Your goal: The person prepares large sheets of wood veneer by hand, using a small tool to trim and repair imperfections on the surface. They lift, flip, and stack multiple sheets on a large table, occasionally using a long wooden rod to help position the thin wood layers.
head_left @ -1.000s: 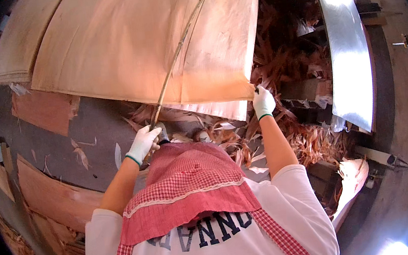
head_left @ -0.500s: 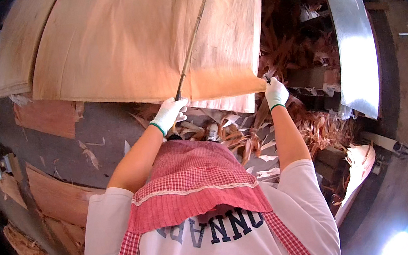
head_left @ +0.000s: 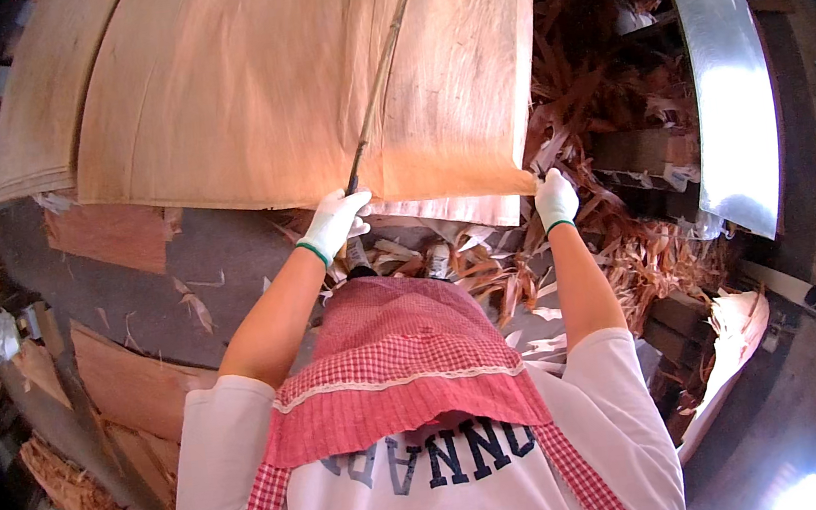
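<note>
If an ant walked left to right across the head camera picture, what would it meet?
A reddish-brown scrap on the floor → the left gloved hand holding a long thin stick → the right gloved hand at the corner of a big tan sheet → a shiny silver strip.

The one view, a head-worn wide fisheye, looks steeply down over the checked apron (head_left: 400,362), near above the forearms (head_left: 272,319), facing the wood veneer sheets (head_left: 240,103) ahead.

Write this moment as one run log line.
left hand: holds thin stick; right hand: grips corner of wood sheet; scraps: right of sheet
</note>
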Available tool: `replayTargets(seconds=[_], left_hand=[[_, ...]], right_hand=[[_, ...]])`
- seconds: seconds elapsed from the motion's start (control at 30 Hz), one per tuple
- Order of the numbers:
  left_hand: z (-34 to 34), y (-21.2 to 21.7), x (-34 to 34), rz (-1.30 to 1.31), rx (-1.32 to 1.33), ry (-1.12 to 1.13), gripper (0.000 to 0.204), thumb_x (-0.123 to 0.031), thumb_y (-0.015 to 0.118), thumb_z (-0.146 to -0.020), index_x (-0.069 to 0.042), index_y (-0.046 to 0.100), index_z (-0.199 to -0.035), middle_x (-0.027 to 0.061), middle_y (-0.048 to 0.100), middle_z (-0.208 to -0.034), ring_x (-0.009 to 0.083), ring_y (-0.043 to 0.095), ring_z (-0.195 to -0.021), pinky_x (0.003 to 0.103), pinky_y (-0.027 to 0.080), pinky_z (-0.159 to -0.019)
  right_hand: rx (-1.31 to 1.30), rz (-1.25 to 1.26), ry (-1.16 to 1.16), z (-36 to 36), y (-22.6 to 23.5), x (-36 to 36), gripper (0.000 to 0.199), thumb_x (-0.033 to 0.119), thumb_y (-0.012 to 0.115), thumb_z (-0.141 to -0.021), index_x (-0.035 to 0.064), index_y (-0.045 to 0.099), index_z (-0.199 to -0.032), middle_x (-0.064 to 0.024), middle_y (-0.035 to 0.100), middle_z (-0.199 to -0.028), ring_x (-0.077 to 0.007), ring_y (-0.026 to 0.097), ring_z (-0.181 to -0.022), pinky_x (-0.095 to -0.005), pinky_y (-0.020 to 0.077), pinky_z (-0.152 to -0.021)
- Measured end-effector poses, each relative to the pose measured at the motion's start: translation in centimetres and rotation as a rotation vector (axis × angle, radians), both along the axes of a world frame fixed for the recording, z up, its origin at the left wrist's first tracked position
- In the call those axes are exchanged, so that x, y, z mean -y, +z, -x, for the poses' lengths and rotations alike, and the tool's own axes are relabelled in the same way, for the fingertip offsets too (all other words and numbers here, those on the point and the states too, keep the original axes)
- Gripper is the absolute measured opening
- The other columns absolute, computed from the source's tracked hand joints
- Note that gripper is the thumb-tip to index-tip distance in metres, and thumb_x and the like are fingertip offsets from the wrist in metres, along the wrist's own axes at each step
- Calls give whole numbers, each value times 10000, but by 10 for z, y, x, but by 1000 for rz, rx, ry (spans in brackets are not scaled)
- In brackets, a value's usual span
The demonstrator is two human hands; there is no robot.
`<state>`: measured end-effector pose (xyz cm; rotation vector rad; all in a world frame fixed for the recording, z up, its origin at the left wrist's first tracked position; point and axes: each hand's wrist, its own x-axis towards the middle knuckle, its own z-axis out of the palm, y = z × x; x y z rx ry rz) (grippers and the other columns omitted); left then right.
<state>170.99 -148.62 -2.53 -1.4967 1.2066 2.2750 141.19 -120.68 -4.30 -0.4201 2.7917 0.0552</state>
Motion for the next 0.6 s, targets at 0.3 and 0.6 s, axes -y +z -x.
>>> replayTargets(seconds=[0.3,0.6], left_hand=[[21,7,12,52,-43,36,267,-260,656,-918,-87,591,-1112,-42,484,-675,83,522,-549,270,527,-569],[23,-3,18,50,-66,25,206,-276,651,-925,-98,566,-987,-34,492,-641,88,517,-524,264,518,-535]], right_hand=[[191,391,-327,-6,-25,-41,744,547,653,-858,-32,520,-1305,-177,657,-936,-282,636,-774,-414,485,-644],[833,813,-803,-12,-12,-25,571,586,693,-833,38,614,-973,-11,506,-678,-88,424,-511,-230,313,-414]])
